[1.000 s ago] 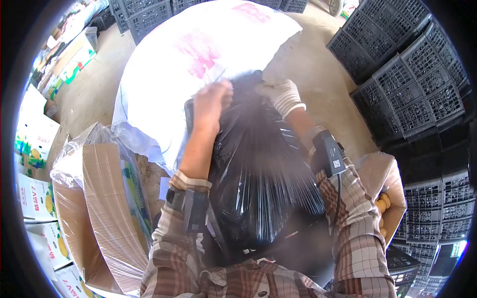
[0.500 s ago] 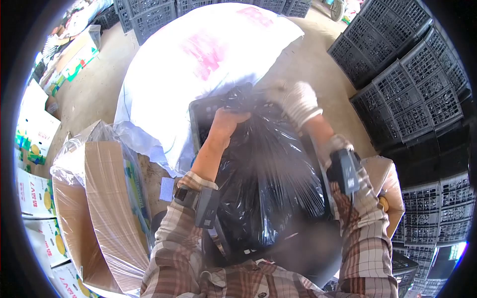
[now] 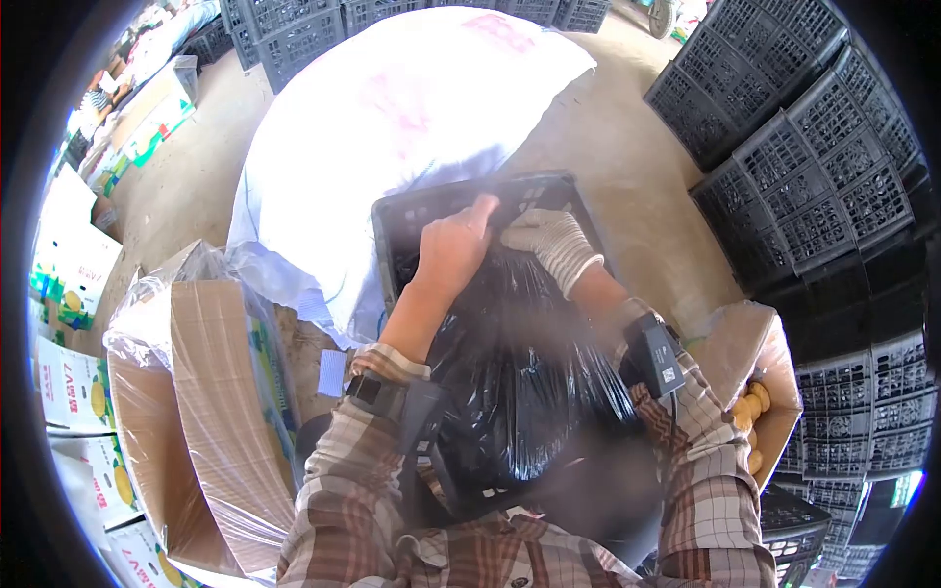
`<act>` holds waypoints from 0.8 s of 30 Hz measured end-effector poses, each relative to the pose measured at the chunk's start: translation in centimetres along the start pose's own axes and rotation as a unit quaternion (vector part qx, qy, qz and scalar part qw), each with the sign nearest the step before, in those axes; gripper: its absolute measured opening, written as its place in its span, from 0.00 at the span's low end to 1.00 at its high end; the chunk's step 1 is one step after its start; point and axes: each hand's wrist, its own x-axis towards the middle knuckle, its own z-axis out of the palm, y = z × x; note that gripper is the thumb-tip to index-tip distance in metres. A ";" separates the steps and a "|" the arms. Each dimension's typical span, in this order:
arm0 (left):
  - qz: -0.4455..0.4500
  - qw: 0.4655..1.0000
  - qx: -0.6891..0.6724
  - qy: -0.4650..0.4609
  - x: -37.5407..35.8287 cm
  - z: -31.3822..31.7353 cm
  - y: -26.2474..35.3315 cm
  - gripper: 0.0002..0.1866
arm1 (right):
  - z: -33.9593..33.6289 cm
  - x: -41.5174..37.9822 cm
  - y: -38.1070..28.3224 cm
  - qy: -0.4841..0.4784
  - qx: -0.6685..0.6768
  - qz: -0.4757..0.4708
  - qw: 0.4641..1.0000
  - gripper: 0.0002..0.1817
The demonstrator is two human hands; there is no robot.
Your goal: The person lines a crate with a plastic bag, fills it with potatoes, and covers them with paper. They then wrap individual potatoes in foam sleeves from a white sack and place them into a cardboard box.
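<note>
A shiny black plastic bag [image 3: 529, 382] fills a black plastic crate [image 3: 470, 188] in front of me, its top gathered near the crate's far end. My bare left hand [image 3: 457, 240] is closed at the gathered top, thumb pointing up; the plastic runs down from it. My right hand [image 3: 551, 240], in a striped knit glove, is closed around the gathered plastic just beside the left. Both hands are over the far half of the crate.
A large white sack [image 3: 392, 127] lies beyond the crate. An open cardboard box [image 3: 211, 392] with clear plastic stands at left, another [image 3: 765, 377] with yellowish round items at right. Black crates [image 3: 823, 176] are stacked at right. A person [image 3: 95, 103] is far left.
My right hand has moved down and inward beside the left. My left thumb now points up. The bag's bunched top no longer stands above my left hand, and the crate's far rim shows.
</note>
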 end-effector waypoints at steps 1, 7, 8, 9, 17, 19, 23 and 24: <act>0.005 1.000 -0.021 -0.007 -0.2 0.4 0.1 0.14 | -0.4 -0.1 0.1 0.000 -0.012 -0.011 1.000 0.09; 0.070 0.984 -0.096 -0.132 0.5 -1.1 0.3 0.16 | -0.6 -1.6 -0.8 -0.013 0.031 0.022 0.999 0.11; 0.069 0.984 -0.095 -0.132 0.3 -0.9 0.3 0.16 | -0.7 -1.8 -1.1 -0.017 -0.021 0.033 0.999 0.12; 0.038 0.989 -0.086 -0.113 0.0 -0.6 0.5 0.15 | -0.8 -1.8 -1.1 -0.021 -0.016 0.047 0.999 0.13; -0.088 0.986 -0.140 -0.006 -0.4 0.2 0.7 0.15 | -0.4 -7.6 -1.0 -0.048 -0.137 -0.076 0.987 0.10; -0.156 0.974 -0.165 -0.013 -0.3 0.4 0.8 0.15 | -1.3 -9.1 0.0 -0.058 -0.223 -0.169 0.958 0.10; -0.169 0.973 -0.147 0.062 -0.3 1.1 -0.4 0.13 | -2.5 -12.8 -0.1 -0.171 -0.349 -0.158 0.908 0.11; -0.168 0.973 -0.148 0.061 -0.5 1.1 -0.4 0.13 | -2.7 -13.1 -0.9 -0.171 -0.349 -0.157 0.908 0.11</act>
